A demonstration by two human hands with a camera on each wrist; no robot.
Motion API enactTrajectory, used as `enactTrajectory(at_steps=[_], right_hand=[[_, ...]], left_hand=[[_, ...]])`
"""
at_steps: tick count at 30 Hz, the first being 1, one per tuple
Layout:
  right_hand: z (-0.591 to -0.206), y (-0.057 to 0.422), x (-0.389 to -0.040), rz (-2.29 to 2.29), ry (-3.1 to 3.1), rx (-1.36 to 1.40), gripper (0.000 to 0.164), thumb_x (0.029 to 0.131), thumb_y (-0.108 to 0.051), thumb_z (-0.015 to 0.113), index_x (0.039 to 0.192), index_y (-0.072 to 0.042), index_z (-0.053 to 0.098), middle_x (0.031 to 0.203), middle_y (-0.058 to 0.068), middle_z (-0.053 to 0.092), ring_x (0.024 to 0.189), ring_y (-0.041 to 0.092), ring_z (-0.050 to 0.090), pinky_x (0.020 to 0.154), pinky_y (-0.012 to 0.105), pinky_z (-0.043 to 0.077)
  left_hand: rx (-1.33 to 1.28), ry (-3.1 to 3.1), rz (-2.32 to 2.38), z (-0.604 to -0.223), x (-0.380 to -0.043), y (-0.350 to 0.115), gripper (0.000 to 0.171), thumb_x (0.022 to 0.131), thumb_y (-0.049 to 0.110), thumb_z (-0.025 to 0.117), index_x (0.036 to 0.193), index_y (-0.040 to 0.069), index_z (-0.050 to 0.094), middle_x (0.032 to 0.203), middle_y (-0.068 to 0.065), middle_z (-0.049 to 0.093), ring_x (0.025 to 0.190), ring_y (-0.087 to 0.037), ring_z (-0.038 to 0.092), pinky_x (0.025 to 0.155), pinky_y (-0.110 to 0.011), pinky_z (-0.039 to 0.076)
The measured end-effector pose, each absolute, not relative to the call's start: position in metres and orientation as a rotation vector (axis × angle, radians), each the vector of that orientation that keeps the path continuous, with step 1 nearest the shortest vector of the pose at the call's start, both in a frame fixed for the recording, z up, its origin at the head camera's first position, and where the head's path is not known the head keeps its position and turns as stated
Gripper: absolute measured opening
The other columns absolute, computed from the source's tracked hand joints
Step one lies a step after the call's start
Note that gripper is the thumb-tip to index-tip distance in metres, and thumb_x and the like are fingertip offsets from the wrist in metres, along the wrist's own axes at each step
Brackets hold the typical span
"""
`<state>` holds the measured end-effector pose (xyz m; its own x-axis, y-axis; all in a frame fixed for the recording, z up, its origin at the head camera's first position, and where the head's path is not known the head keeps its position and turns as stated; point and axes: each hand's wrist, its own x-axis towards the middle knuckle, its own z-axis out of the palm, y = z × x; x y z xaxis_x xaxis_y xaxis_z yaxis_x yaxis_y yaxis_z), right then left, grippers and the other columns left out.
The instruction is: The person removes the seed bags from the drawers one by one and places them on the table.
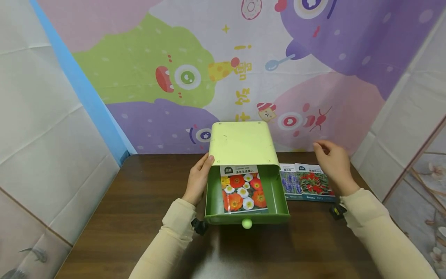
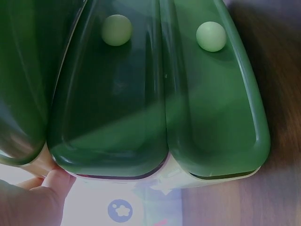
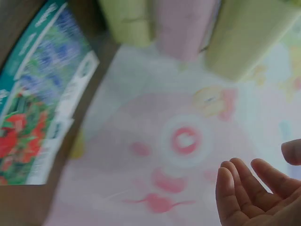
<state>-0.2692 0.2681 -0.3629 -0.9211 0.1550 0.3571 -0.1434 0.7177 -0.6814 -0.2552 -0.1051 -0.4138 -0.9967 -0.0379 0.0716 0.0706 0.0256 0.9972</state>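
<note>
A small drawer cabinet (image 1: 240, 143) with a pale green top stands before me. Its top drawer (image 1: 223, 220) is pulled out, and inside lies a seed packet (image 1: 243, 192) picturing orange, red and white flowers. My left hand (image 1: 197, 180) rests against the cabinet's left side near the front, thumb by the upper edge. Below that drawer, the left wrist view shows two closed green drawers (image 2: 113, 89) with round knobs. My right hand (image 1: 334, 164) is raised over the right side with loosely bent fingers, holding nothing. Two seed packets, one purple-flowered (image 1: 290, 184) and one red-flowered (image 1: 315, 185), lie near it.
A brown wooden table (image 1: 139, 217) carries everything. Behind it hangs a cartoon-printed cloth (image 1: 195, 46), close to the cabinet's back. Pale panels (image 1: 42, 128) close off the left and right sides.
</note>
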Motion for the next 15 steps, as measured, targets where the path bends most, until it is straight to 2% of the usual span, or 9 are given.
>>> enactTrajectory(at_steps=[2, 6, 8, 13, 15], right_hand=[[-0.352, 0.256, -0.259, 1.029, -2.549, 0.093, 0.047, 0.103, -0.038, 0.048, 0.133, -0.005, 0.060, 0.121, 0.022, 0.065, 0.104, 0.035, 0.061, 0.077, 0.043, 0.049], [-0.335, 0.233, -0.239, 0.939, -2.578, 0.330, 0.047, 0.103, -0.035, 0.050, 0.139, -0.006, 0.054, 0.126, 0.021, 0.062, 0.102, 0.036, 0.063, 0.082, 0.053, 0.051], [-0.330, 0.221, -0.229, 0.877, -2.583, 0.441, 0.047, 0.102, -0.033, 0.052, 0.141, -0.007, 0.052, 0.131, 0.020, 0.059, 0.107, 0.037, 0.062, 0.084, 0.056, 0.051], [-0.325, 0.196, -0.208, 0.734, -2.534, 0.677, 0.046, 0.098, -0.025, 0.062, 0.139, -0.007, 0.054, 0.136, 0.015, 0.058, 0.121, 0.034, 0.057, 0.094, 0.056, 0.050], [-0.324, 0.187, -0.201, 0.697, -2.498, 0.764, 0.047, 0.095, -0.024, 0.066, 0.137, -0.007, 0.056, 0.133, 0.013, 0.060, 0.121, 0.032, 0.057, 0.097, 0.054, 0.049]], left_hand=[[-0.033, -2.189, -2.143, -0.414, -0.256, -0.105, 0.068, 0.096, 0.057, 0.053, 0.150, 0.017, 0.042, 0.155, -0.004, 0.040, 0.147, -0.023, 0.032, 0.120, -0.047, 0.027], [-0.026, -2.192, -2.141, -0.415, -0.257, -0.106, 0.069, 0.095, 0.058, 0.053, 0.150, 0.017, 0.042, 0.155, -0.003, 0.040, 0.146, -0.023, 0.032, 0.120, -0.046, 0.027], [-0.029, -2.192, -2.142, -0.415, -0.256, -0.106, 0.069, 0.095, 0.058, 0.053, 0.150, 0.018, 0.041, 0.155, -0.003, 0.040, 0.147, -0.023, 0.032, 0.120, -0.047, 0.027], [-0.041, -2.187, -2.151, -0.415, -0.256, -0.106, 0.068, 0.096, 0.058, 0.053, 0.150, 0.018, 0.041, 0.156, -0.003, 0.039, 0.147, -0.023, 0.031, 0.121, -0.048, 0.026], [-0.044, -2.186, -2.152, -0.415, -0.256, -0.106, 0.068, 0.096, 0.057, 0.053, 0.150, 0.018, 0.041, 0.155, -0.003, 0.039, 0.147, -0.023, 0.031, 0.121, -0.048, 0.027]])
